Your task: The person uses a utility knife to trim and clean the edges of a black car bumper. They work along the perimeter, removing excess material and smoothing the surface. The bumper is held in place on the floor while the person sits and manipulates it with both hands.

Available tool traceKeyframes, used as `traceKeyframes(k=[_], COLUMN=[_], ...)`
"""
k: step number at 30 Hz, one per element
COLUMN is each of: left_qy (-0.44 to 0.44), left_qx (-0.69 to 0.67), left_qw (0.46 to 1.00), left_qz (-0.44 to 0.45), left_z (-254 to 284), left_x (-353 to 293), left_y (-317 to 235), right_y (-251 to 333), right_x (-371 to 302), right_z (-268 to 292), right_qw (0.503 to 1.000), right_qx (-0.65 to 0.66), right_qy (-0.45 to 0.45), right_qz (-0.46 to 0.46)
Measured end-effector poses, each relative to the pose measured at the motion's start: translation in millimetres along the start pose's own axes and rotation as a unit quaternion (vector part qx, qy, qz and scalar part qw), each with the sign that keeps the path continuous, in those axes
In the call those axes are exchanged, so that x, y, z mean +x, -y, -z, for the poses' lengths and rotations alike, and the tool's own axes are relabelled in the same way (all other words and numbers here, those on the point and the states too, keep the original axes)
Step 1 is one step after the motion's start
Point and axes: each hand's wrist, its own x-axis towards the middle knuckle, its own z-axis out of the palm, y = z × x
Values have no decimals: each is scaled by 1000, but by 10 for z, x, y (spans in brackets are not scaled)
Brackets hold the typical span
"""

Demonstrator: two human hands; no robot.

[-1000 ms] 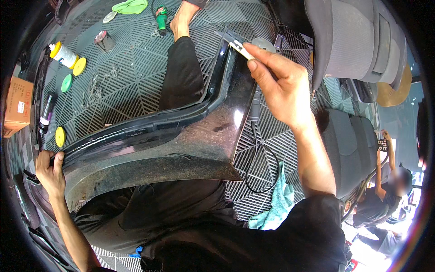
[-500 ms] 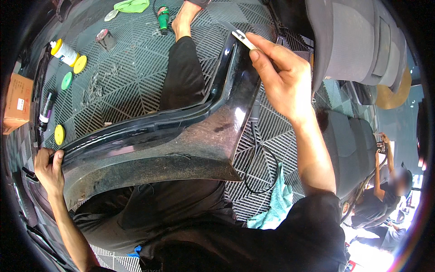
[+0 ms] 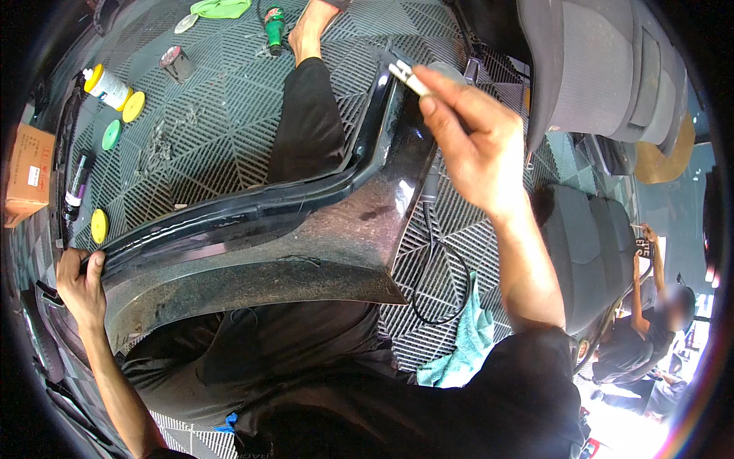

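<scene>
Across the seated person's dark-trousered legs: curved black vehicle panel [image 3: 348, 218], glossy along its upper edge, dusty toward its lower edge. Left hand [image 3: 82, 294] closed on the panel's left end, thumb on top. Right hand [image 3: 478, 134] pinches a slim white-handled tool [image 3: 410, 79] between thumb and fingers at the panel's upper right end; tip contact cannot be told. Slatted floor [image 3: 229, 99], left edge: cardboard box [image 3: 29, 172]. Yellow-capped bottle [image 3: 108, 88] beside yellow disc [image 3: 134, 107]. Teal cloth [image 3: 468, 344] right of the panel's lower right corner.
</scene>
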Motion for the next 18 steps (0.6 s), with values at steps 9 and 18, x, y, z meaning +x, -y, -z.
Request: traceKeyframes(k=[9,18], left_qy=[-14,-10], left_qx=[-10,2], left_qw=[1000,1000], left_qz=[5,-2], left_z=[-20,-43], left_x=[35,21], left_y=[-72,-11], right_y=[16,3], right_x=[-3,-25], right_z=[6,-39], right_qw=[1000,1000], right_qx=[-4,-1], right_qy=[22,16], right_qz=[-18,13])
